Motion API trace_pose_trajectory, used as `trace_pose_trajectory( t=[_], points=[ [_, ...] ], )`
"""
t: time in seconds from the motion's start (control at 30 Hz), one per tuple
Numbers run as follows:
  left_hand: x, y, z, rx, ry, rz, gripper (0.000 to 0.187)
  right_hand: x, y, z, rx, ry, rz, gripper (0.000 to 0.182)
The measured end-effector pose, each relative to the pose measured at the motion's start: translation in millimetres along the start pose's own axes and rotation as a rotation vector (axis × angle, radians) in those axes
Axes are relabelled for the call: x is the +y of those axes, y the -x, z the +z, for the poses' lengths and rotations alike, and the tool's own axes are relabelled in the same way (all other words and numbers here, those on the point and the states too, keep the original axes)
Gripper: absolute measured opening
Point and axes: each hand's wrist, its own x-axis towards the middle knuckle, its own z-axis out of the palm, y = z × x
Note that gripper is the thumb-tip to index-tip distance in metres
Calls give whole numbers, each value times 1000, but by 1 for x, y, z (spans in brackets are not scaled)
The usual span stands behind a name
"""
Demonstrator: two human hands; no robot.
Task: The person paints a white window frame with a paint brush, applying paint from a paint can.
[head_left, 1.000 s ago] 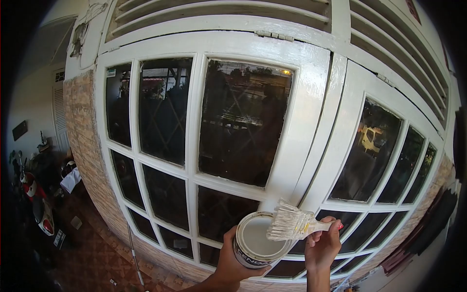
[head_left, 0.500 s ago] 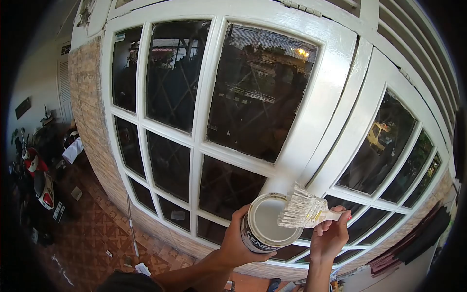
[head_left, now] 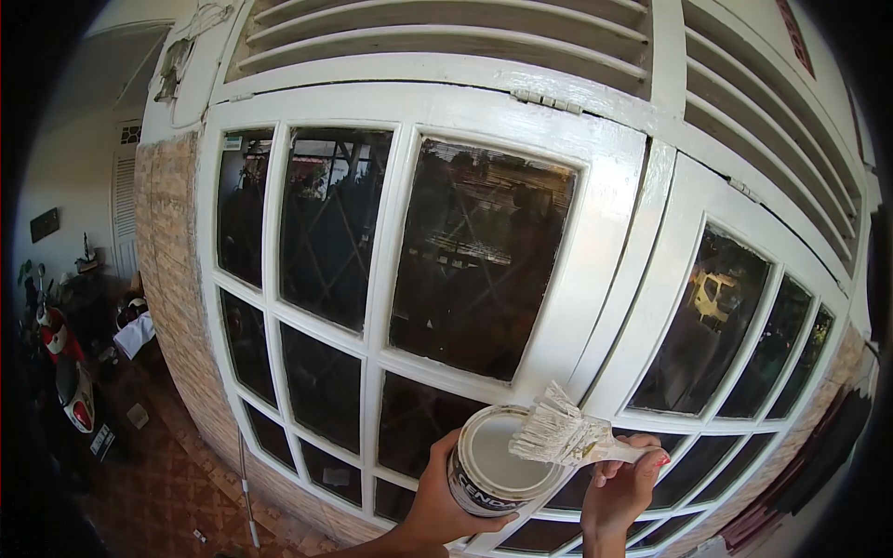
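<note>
A paint can (head_left: 484,502) with white paint inside is gripped around its side by my left hand (head_left: 435,507). My right hand (head_left: 621,493) pinches the handle of a wide paintbrush (head_left: 563,432), its bristles caked with white paint. The bristles overlap the right part of the can's opening in this view and point up and to the left. Behind both hands stands a white multi-pane window frame (head_left: 372,363) with dark, reflecting glass. A red spot shows on my right thumb.
White louvres (head_left: 446,42) run above the window. A stone-clad wall edge (head_left: 167,232) lies to the left, with a parked motorbike (head_left: 73,377) beyond it on the tiled floor (head_left: 167,465). A pole (head_left: 247,493) leans near the wall. Dark cloths (head_left: 809,465) hang at the right.
The view has tilted upward, so more of the louvres shows and the window sits lower. Both hands, with can and brush, appear slightly lower and further left, still held.
</note>
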Motion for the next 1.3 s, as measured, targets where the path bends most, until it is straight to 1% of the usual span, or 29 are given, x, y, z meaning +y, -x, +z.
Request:
trace_pose_trajectory(
  t=[0.1, 0.2, 0.3, 0.33, 0.43, 0.57, 0.6, 0.7, 0.73, 0.87, 1.0, 1.23, 1.3],
  points=[
    [6, -9, -3, -2, 11, 18, 115, -1, -1, 9, 68, -33, 1, 39],
    [8, -19, -5, -14, -12, 44, 114, 1, -6, 8, 62, -73, -61, 38],
    [15, -32, -7, -39, -27, 67, 114, -6, -17, 12, 58, -34, -136, 39],
    [23, -38, -8, -50, -53, 73, 114, -10, -22, 16, 55, -7, -175, 44],
    [31, -57, -9, -69, -64, 109, 116, -15, -38, 19, -79, 66, -341, 41],
    [40, -83, -9, -99, -23, 148, 115, -21, -57, 28, -94, 93, -434, 42],
    [45, -90, -9, -104, -22, 160, 115, -23, -62, 35, -70, 76, -446, 43],
    [57, -107, -10, -119, -33, 172, 116, -25, -77, 39, -108, 95, -440, 48],
    [60, -112, -11, -120, -37, 176, 117, -24, -81, 43, -66, 97, -457, 49],
    [71, -127, -16, -111, -24, 173, 116, -26, -99, 57, -136, 108, -518, 50],
    [77, -132, -25, -76, -38, 187, 116, -25, -107, 78, -107, 86, -520, 50],
    [84, -137, -43, -43, -56, 214, 114, -23, -108, 104, -139, 70, -508, 49],
    [88, -139, -47, -38, -63, 231, 114, -24, -108, 112, -113, 63, -508, 49]
  ],
)
